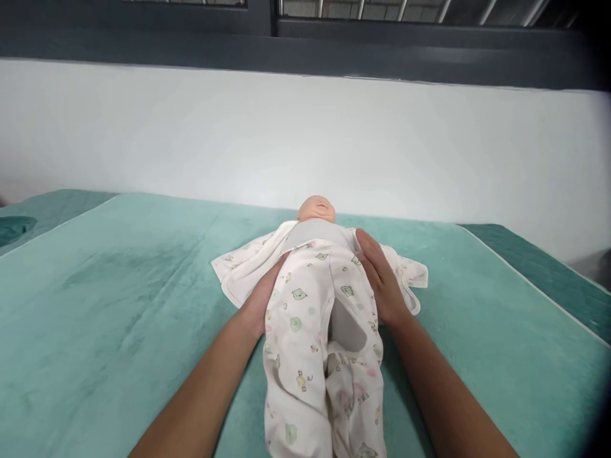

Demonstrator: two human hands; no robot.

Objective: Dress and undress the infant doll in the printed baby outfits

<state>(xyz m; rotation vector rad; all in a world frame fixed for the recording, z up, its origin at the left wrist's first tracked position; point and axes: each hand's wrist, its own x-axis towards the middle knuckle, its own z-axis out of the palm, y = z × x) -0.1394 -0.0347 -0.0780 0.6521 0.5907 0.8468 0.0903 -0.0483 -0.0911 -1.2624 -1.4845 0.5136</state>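
Note:
A baby doll (316,210) lies on its back on a teal blanket (119,305), head toward the wall. It wears a white printed romper (305,305) whose legs reach toward me. The romper's top lies spread open on both sides of the doll's grey torso. My left hand (261,294) rests against the doll's left side, its fingers partly tucked under the fabric. My right hand (380,278) lies flat along the doll's right side, fingers stretched out and together, pressing the cloth.
The blanket covers a wide bed or table (525,267) that ends at a white wall (305,140). A dark window frame (305,38) runs above the wall. A darker green cover shows at the right and left edges.

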